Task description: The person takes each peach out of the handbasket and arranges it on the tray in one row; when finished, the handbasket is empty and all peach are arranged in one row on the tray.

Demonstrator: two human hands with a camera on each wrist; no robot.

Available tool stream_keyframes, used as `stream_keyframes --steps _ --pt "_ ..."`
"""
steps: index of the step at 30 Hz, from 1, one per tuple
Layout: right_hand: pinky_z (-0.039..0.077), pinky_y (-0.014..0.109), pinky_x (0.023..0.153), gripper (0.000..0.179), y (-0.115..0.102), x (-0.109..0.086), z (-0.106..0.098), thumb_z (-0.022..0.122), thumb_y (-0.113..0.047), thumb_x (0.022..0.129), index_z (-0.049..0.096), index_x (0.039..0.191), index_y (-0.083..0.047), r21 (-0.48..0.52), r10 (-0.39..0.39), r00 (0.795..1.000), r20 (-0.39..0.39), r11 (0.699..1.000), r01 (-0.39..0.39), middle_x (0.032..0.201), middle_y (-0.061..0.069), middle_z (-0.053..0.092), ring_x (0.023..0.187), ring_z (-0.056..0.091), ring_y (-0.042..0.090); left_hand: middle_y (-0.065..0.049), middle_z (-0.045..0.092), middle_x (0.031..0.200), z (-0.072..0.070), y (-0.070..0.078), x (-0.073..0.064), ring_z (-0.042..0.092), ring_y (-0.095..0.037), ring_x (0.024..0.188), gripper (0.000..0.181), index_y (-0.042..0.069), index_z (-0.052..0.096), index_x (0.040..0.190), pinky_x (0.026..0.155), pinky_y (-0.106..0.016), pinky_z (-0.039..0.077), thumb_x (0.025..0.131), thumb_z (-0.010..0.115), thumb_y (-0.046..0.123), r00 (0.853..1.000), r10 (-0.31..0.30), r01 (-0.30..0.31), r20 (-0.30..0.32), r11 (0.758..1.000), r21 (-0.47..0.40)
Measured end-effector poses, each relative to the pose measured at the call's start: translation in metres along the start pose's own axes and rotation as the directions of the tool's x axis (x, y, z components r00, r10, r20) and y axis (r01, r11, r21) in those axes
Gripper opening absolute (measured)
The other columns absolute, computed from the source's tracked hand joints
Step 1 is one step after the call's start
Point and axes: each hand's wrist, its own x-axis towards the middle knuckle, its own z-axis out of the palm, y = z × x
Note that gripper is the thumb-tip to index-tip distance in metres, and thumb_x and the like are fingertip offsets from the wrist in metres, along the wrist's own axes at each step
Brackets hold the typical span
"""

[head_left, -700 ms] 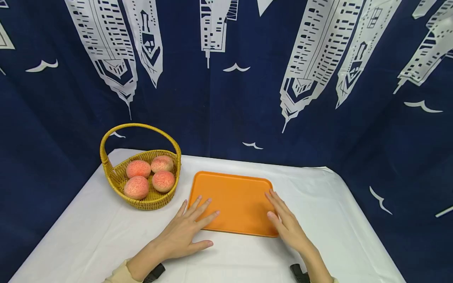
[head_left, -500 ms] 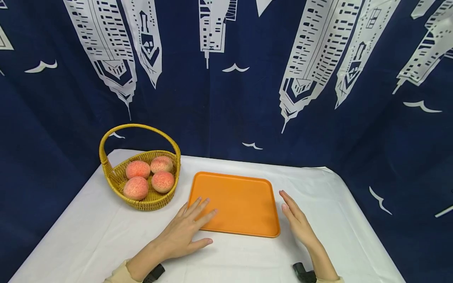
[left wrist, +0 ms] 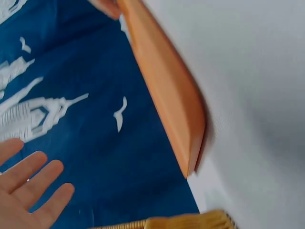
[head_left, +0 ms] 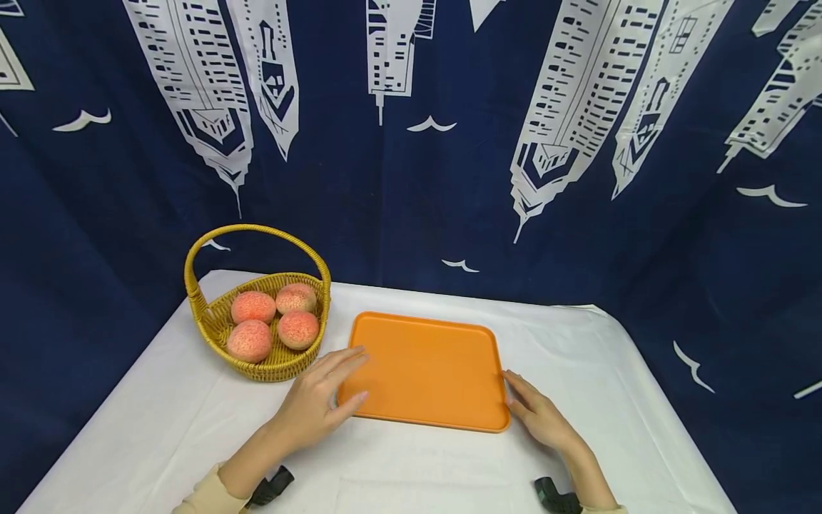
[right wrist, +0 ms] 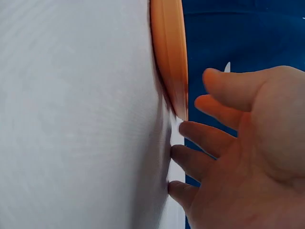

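Note:
An orange rectangular tray [head_left: 427, 371] lies flat on the white cloth. My left hand [head_left: 311, 400] hovers over its left edge, fingers extended and thumb spread, holding nothing. In the left wrist view the same hand [left wrist: 31, 191] shows loose, spread fingers, well apart from the tray [left wrist: 167, 81]. At the tray's right edge is my right hand [head_left: 542, 417], its fingertips right by the rim. Seen from the right wrist, that hand's fingers [right wrist: 205, 138] are gently bent and spread near the tray's corner, with nothing between them.
A yellow wicker basket [head_left: 272, 373] with a tall handle stands left of the tray, holding several pinkish peaches [head_left: 250, 340]. The white-covered table [head_left: 411, 471] ends at a dark blue curtain [head_left: 437, 193] printed with white buildings and birds.
My left hand has shifted left and drawn its spread fingers closer together at the tray's left edge. My right hand first moved right off the tray, then lowered beside its right rim.

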Motion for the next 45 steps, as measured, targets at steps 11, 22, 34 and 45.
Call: stream_keyframes --steps 11,22,34,45 --pt "0.008 0.062 0.117 0.052 0.000 0.002 0.001 0.047 -0.014 0.102 0.035 0.151 -0.007 -0.073 0.011 1.000 0.026 0.997 -0.009 0.156 0.025 0.027 0.147 0.017 0.042 -0.023 0.070 0.102 -0.047 -0.041 0.012 0.061 0.003 0.095 0.025 -0.008 0.068 0.108 0.089 -0.008 0.042 0.084 0.063 -0.008 0.838 -0.303 0.215 -0.454 0.948 -0.237" --pt "0.008 0.064 0.116 0.052 -0.001 0.002 0.000 0.048 -0.016 0.102 0.033 0.152 -0.007 -0.074 0.018 0.999 0.038 0.997 -0.015 0.156 0.025 0.025 0.147 0.016 0.042 -0.007 0.067 0.110 -0.083 -0.088 -0.003 0.058 0.002 0.092 0.032 -0.002 0.063 0.122 0.078 -0.002 0.042 0.091 0.063 0.006 0.667 -0.669 0.603 -0.326 0.743 -0.291" --pt "0.008 0.065 0.115 0.053 -0.002 0.004 0.001 0.048 -0.019 0.102 0.033 0.152 -0.008 -0.076 0.024 0.998 0.058 0.997 -0.020 0.157 0.026 0.024 0.147 0.015 0.044 -0.029 0.048 0.133 -0.099 -0.130 -0.031 0.043 -0.046 0.125 0.073 -0.005 0.042 0.141 0.100 -0.063 0.034 0.081 0.077 0.015 0.755 -0.650 0.655 0.083 0.753 -0.064" --pt "0.009 0.065 0.115 0.053 0.000 0.000 0.001 0.049 -0.020 0.102 0.034 0.152 -0.009 -0.070 0.018 0.999 0.046 0.997 -0.015 0.156 0.026 0.025 0.146 0.016 0.044 -0.031 0.041 0.138 -0.091 -0.137 -0.024 0.041 -0.050 0.125 0.076 -0.002 0.044 0.139 0.099 -0.068 0.035 0.076 0.081 0.019 0.717 -0.665 0.668 0.211 0.741 0.065"
